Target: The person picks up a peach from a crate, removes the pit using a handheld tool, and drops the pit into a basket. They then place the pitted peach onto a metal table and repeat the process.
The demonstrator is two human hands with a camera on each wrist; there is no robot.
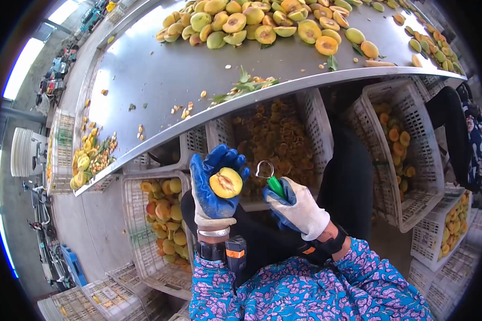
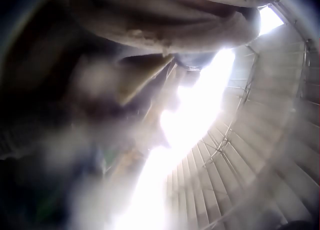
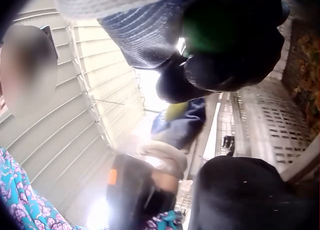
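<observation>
In the head view, my left hand [image 1: 215, 184], in a blue-coated glove, cups a yellow fruit half [image 1: 226, 183], its cut face up with a brown hollow showing. My right hand [image 1: 299, 207] grips the green handle [image 1: 276, 186] of a small tool, whose metal loop [image 1: 264, 169] points toward the left hand without touching the fruit. The right wrist view shows dark gloved fingers [image 3: 220, 72] curled round the green handle [image 3: 210, 30], with the left hand [image 3: 182, 127] beyond. Blur and glare hide the fruit and fingers in the left wrist view.
A metal table [image 1: 171, 80] ahead bears piled fruit halves [image 1: 265, 34], leaves and loose pits. Below its edge stand a crate of fruit pieces [image 1: 322, 123] and, at right, another crate [image 1: 431, 176]. A crate of whole-looking fruit [image 1: 135, 235] stands at left. Dark-clothed legs lie beneath the hands.
</observation>
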